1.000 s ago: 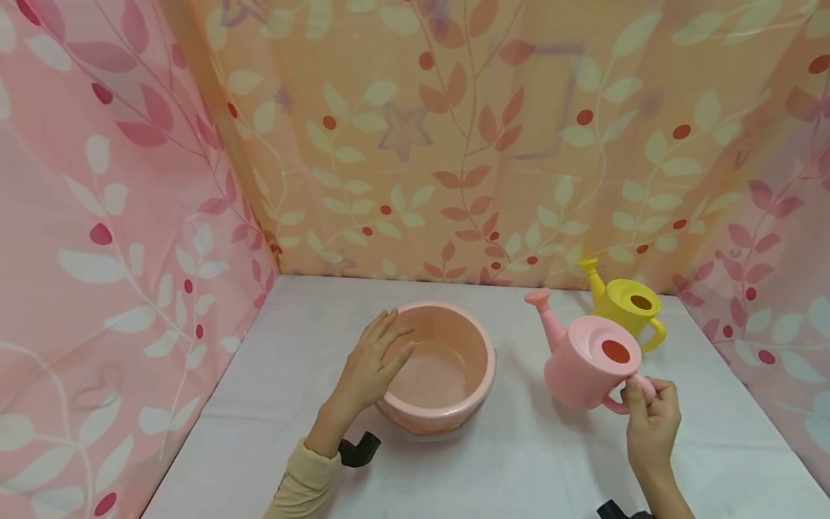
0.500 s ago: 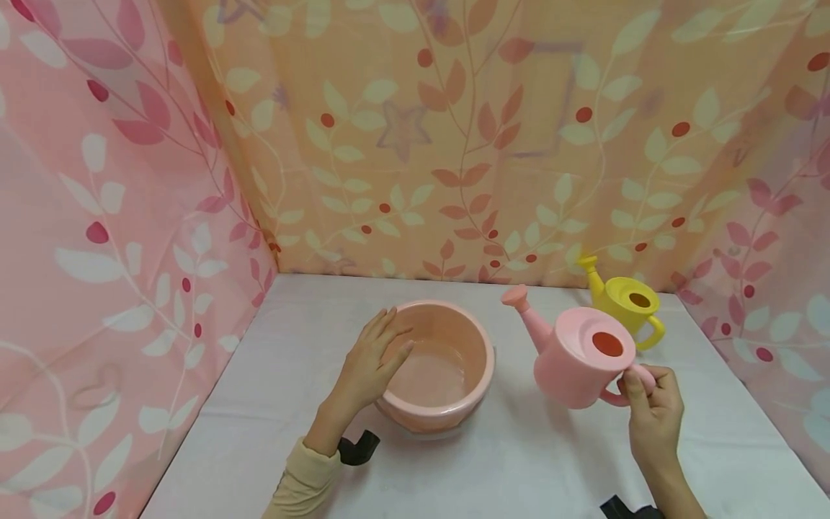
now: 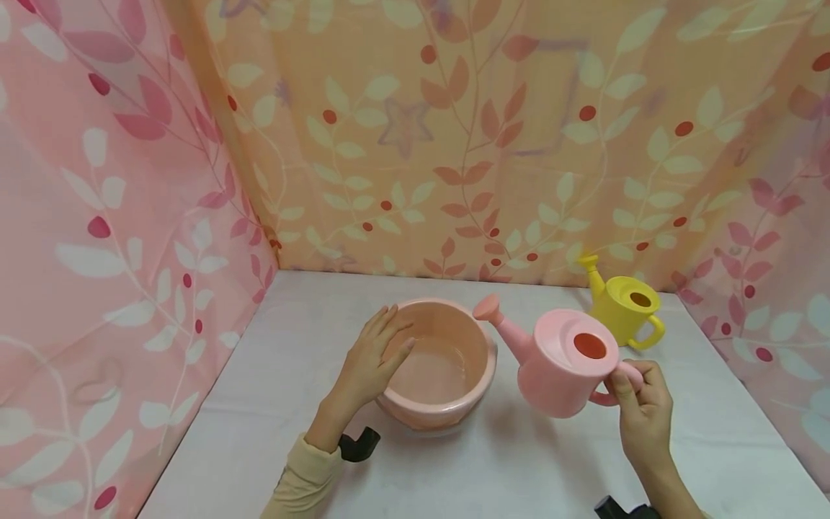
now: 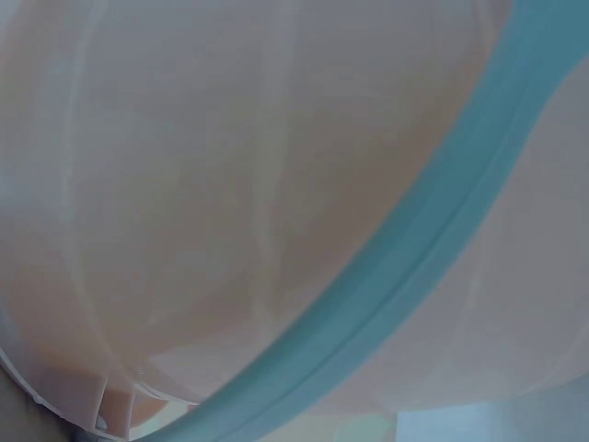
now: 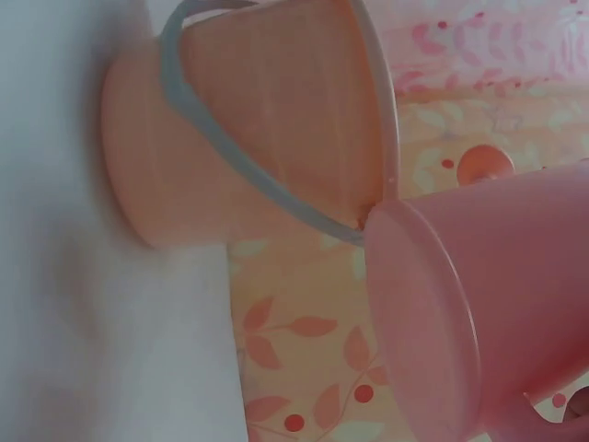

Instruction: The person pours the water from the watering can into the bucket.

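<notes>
A peach-coloured bucket stands upright on the table, its inside seen from above. My left hand rests on its left rim with the fingers loosely spread over the opening. A blue-grey bail handle hangs down the bucket's side in the right wrist view. The left wrist view shows the bucket wall close up, crossed by that handle. My right hand grips the handle of a pink watering can, holding it above the table. The can's spout rose overlaps the bucket's right rim in the head view.
A yellow watering can stands at the back right, behind the pink one. A white cloth covers the table. Leaf-patterned curtains enclose the back and both sides.
The pink watering can has moved left with my right hand, its spout now at the bucket's rim. My left hand and the bucket have stayed put.
</notes>
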{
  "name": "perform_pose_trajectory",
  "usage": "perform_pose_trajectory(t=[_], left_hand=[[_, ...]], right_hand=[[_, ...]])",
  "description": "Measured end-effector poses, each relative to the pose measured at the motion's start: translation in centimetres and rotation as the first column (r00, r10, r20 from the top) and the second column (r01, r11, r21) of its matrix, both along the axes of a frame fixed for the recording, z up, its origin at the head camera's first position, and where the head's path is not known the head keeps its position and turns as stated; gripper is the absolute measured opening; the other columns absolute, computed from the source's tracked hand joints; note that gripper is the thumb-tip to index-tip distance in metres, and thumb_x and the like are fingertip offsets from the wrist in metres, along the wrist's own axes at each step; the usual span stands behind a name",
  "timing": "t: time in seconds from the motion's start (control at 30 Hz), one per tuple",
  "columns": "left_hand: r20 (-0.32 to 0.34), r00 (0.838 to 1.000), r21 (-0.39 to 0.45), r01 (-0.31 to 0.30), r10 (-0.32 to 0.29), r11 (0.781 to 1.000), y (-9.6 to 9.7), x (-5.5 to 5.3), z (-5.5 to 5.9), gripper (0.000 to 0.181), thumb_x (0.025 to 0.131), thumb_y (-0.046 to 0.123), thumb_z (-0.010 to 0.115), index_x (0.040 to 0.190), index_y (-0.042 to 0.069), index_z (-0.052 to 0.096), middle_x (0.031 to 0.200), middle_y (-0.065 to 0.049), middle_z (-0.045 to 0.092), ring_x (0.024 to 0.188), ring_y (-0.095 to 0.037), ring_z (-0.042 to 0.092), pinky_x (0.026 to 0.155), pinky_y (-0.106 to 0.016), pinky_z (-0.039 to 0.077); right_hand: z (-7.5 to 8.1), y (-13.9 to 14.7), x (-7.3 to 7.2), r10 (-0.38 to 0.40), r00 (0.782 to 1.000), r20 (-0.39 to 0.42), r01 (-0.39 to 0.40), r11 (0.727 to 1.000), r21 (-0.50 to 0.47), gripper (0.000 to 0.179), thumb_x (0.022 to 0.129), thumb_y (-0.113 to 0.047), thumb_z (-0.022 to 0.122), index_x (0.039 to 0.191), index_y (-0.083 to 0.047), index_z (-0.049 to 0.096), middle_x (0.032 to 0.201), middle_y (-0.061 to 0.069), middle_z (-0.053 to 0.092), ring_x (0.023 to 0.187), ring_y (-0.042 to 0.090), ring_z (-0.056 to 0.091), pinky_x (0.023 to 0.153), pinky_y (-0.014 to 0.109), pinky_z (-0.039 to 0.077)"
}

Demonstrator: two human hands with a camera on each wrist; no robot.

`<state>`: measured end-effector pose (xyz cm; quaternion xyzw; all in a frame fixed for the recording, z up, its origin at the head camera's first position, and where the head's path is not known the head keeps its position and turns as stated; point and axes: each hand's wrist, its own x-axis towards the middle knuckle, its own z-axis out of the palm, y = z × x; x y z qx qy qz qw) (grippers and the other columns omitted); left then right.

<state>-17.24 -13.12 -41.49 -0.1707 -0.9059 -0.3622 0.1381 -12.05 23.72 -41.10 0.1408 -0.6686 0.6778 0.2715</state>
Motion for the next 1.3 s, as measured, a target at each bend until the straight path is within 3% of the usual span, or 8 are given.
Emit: perform_pose_trajectory(t=[0.27,0.5,0.73,0.97,1.13,1.3], left_hand=[[-0.025,1.0,0.002,0.003,-0.003,1.0,0.2,-0.2,0.1,0.042,0.094,0.047,0.046,0.126,0.022,0.056,0.148,-0.007,0.034,0.14,-0.022,0.021,0.098,-0.062,0.032],[-0.022,1.0,0.004,0.002,-0.002,1.0,0.2,-0.2,0.3,0.045,0.094,0.049,0.044,0.127,0.021,0.055,0.149,-0.005,0.033,0.14,-0.022,0.021,0.099,-0.062,0.031],[-0.021,1.0,0.008,0.003,-0.003,1.0,0.1,-0.2,0.4,0.043,0.094,0.047,0.046,0.127,0.021,0.056,0.149,-0.003,0.032,0.14,-0.023,0.021,0.1,-0.062,0.03],[-0.033,0.999,0.011,0.008,-0.008,1.0,0.2,-0.2,0.3,0.043,0.094,0.046,0.046,0.127,0.021,0.056,0.149,-0.005,0.033,0.14,-0.025,0.022,0.099,-0.063,0.03],[-0.029,1.0,0.015,0.007,-0.007,1.0,0.1,-0.1,0.2,0.043,0.094,0.048,0.045,0.127,0.022,0.055,0.149,-0.005,0.033,0.14,-0.024,0.022,0.099,-0.063,0.031],[-0.013,1.0,0.014,0.007,-0.007,1.0,0.0,0.0,0.2,0.045,0.094,0.05,0.044,0.127,0.022,0.055,0.149,-0.004,0.032,0.14,-0.024,0.021,0.1,-0.062,0.03]], right_hand=[[0.5,-0.2,0.1,0.044,0.999,0.025,-0.045,0.998,0.044,0.021,0.092,0.011,0.042,0.099,-0.008,0.049,0.091,-0.001,0.059,0.077,0.006,0.058,0.061,0.02,0.053],[0.2,0.1,-0.2,0.118,0.992,-0.046,-0.114,0.99,0.087,0.022,0.091,0.013,0.042,0.101,-0.005,0.049,0.093,-0.002,0.059,0.078,0.005,0.057,0.063,0.018,0.053],[0.2,-0.3,-0.4,0.029,0.999,-0.037,-0.022,0.982,0.188,0.017,0.09,0.012,0.046,0.1,-0.002,0.05,0.089,0.001,0.053,0.076,0.006,0.051,0.066,0.013,0.051],[0.8,-0.5,-0.5,0.058,0.998,-0.02,-0.052,0.975,0.214,0.019,0.09,0.014,0.045,0.099,-0.002,0.049,0.076,-0.002,0.051,0.07,0.005,0.048,0.057,0.016,0.052],[1.2,-0.4,-0.7,0.045,0.999,-0.02,-0.037,0.951,0.306,0.011,0.089,0.015,0.046,0.098,0.01,0.044,0.078,-0.002,0.048,0.067,0.004,0.049,0.054,0.02,0.053],[1.5,-0.1,-1.0,0.085,0.995,-0.052,-0.062,0.939,0.34,0.012,0.089,0.014,0.047,0.098,0.007,0.045,0.08,0.004,0.046,0.068,0.005,0.05,0.053,0.02,0.052]])
